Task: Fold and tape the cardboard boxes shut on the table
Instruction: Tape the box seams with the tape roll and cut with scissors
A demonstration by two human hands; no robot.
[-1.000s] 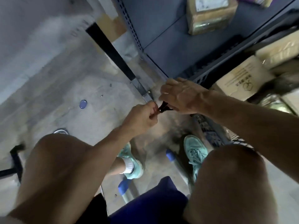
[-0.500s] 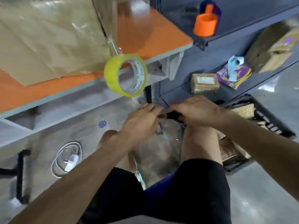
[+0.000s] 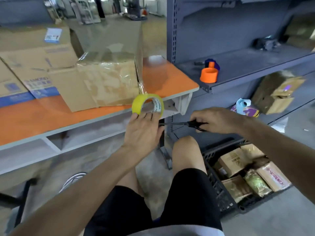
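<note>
A brown cardboard box [image 3: 102, 82], covered in clear tape, sits on the orange table [image 3: 34, 116]. A long strip of clear tape [image 3: 139, 57] runs down from it to a yellow tape roll [image 3: 144, 103] hanging at the table's edge. My left hand [image 3: 144, 132] reaches up from below, its straight fingers touching the underside of the roll. My right hand [image 3: 219, 120] grips black scissors [image 3: 184, 124], whose blades point left toward my left hand, just under the roll.
Flattened printed cartons [image 3: 30, 65] lie on the table at left. A grey metal shelf [image 3: 238, 65] at right carries an orange tape dispenser [image 3: 209, 74] and parcels. A black crate [image 3: 219, 193] of packages stands on the floor by my right knee.
The view rose from the floor to the table. Both hands came up; my left hand left the scissors and reached the hanging tape roll, while my right hand kept the scissors.
</note>
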